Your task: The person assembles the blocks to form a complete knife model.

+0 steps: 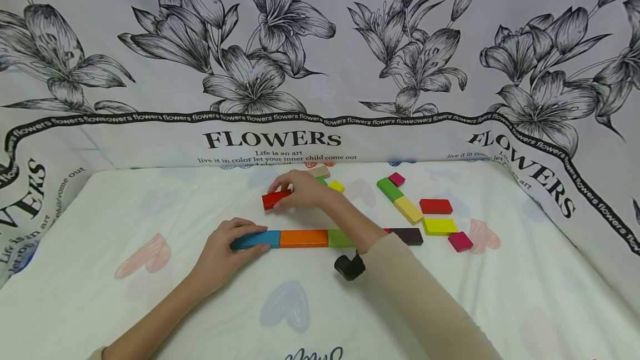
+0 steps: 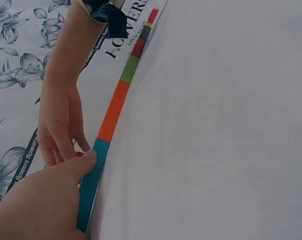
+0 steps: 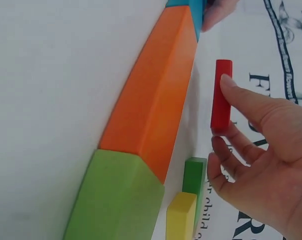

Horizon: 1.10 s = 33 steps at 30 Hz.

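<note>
My right hand [image 1: 305,189] pinches a small red block [image 1: 274,200] between thumb and fingers, beyond the row of blocks. In the right wrist view this red block [image 3: 222,110] stands out from the fingertips, beside the row. My left hand [image 1: 230,246] grips the blue block [image 1: 267,239] at the row's left end, thumb on the near side and fingers on the far side. From there the row runs right with an orange block [image 1: 304,238], a light green block [image 1: 340,239], a red one mostly hidden by my right forearm, and a dark block [image 1: 407,236].
Behind my right hand lie a beige block [image 1: 319,172], a yellow block [image 1: 336,186] and a partly hidden green one. To the right are a green block [image 1: 390,189], a pale yellow block [image 1: 409,210], a red block [image 1: 436,206] and several others. A flower-printed cloth [image 1: 280,88] hangs behind.
</note>
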{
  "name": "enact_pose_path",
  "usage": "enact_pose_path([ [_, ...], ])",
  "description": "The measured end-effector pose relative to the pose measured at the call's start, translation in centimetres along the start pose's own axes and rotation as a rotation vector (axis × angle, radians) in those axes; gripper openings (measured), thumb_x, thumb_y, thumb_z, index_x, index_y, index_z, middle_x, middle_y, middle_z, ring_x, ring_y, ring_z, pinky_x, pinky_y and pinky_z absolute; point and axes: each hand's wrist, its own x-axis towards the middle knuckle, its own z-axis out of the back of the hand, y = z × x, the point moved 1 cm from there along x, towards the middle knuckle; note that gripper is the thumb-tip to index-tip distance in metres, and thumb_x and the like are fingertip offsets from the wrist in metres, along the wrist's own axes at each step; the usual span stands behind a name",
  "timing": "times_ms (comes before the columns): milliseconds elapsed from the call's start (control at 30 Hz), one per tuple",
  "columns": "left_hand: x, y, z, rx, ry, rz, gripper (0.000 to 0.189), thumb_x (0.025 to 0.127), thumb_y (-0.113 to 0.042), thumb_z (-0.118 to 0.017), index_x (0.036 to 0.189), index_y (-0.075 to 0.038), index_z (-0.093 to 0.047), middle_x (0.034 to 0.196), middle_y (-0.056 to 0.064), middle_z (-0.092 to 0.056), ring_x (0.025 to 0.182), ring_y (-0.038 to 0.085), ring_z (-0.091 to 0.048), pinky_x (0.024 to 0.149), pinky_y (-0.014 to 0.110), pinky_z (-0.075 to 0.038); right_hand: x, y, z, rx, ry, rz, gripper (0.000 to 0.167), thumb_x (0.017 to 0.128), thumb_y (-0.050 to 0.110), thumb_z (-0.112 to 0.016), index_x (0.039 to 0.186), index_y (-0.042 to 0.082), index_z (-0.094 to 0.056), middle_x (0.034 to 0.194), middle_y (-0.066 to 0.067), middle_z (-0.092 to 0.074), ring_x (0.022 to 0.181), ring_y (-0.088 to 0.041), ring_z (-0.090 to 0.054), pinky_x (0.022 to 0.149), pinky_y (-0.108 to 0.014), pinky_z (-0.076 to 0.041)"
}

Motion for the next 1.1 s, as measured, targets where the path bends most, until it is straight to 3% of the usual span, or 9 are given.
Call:
enact_pose_path([
  [400, 0.0, -0.1, 0.0, 0.001, -0.002, -0.005, 0.030, 0.090, -0.021, -0.087, 0.119, -0.019, -0.081, 0.116, 0.000, -0.071, 0.112, 0.023, -0.059, 0.090, 0.036, -0.050, -2.9, -0.7, 0.0, 0.020, -0.077, -0.030, 0.034, 0.097, 0.017, -0.077, 0.131, 0.015, -0.073, 0.122, -0.008, -0.068, 0.106, -0.022, -0.058, 0.091, -0.027, -0.051],
  [667, 0.0, -0.1, 0.0, 0.004, 0.001, 0.007, 0.030, 0.090, -0.022, -0.087, 0.120, -0.019, -0.081, 0.117, 0.000, -0.071, 0.113, 0.024, -0.059, 0.090, 0.036, -0.051, -5.2, -0.7, -0.4, 0.034, -0.149, -0.039, 0.033, 0.097, 0.022, -0.079, 0.128, 0.015, -0.074, 0.123, -0.008, -0.069, 0.115, -0.023, -0.059, 0.099, -0.035, -0.053],
  [867, 0.0, -0.2, 0.0, 0.000, 0.003, 0.004, 0.031, 0.090, -0.022, -0.086, 0.120, -0.019, -0.081, 0.117, 0.001, -0.071, 0.113, 0.024, -0.059, 0.090, 0.035, -0.051, -6.7, -0.6, -0.6, 0.050, -0.172, 0.011, 0.032, 0.095, 0.020, -0.080, 0.126, 0.012, -0.075, 0.119, -0.009, -0.070, 0.108, -0.023, -0.061, 0.085, -0.027, -0.054],
  [1100, -0.1, -0.2, 0.1, -0.002, 0.008, 0.002, 0.030, 0.090, -0.023, -0.086, 0.120, -0.018, -0.081, 0.118, 0.001, -0.071, 0.114, 0.025, -0.059, 0.091, 0.036, -0.052, -8.5, -0.5, -1.2, 0.084, -0.194, -0.022, 0.033, 0.094, 0.020, -0.083, 0.125, 0.014, -0.075, 0.112, -0.005, -0.068, 0.096, -0.019, -0.058, 0.075, -0.023, -0.051],
])
